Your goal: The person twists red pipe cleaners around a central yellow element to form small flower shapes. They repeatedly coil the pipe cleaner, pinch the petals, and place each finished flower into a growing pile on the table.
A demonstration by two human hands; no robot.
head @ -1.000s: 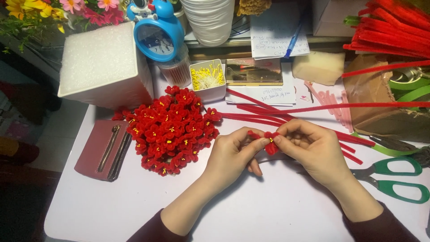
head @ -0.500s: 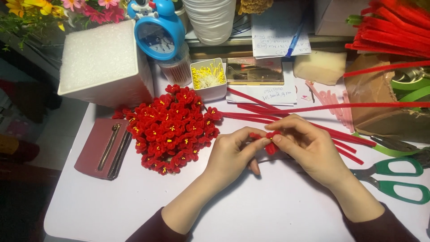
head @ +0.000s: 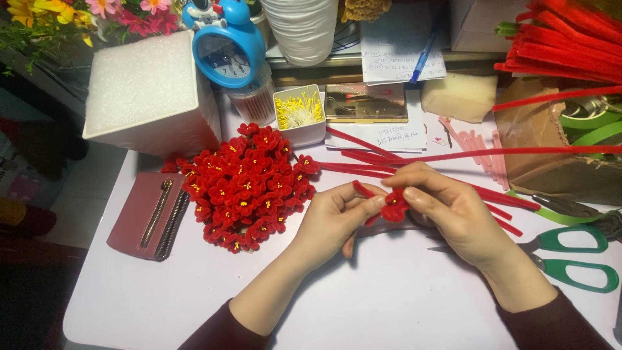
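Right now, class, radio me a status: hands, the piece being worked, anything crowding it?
Left hand and right hand both pinch small red flower. Held above white table. Pile of red flowers left, green scissors right, both apart.

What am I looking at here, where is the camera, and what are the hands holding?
The one view comes from a camera worn on a person's head, looking down at their own two bare hands over a white table. The left hand and right hand together pinch a small red pipe-cleaner flower. Beside the left hand lies a pile of finished red flowers, with a dark red zip pouch farther left. Loose red pipe cleaners lie behind the hands, green-handled scissors to the right, and a tub of yellow stamens and a blue alarm clock at the back.
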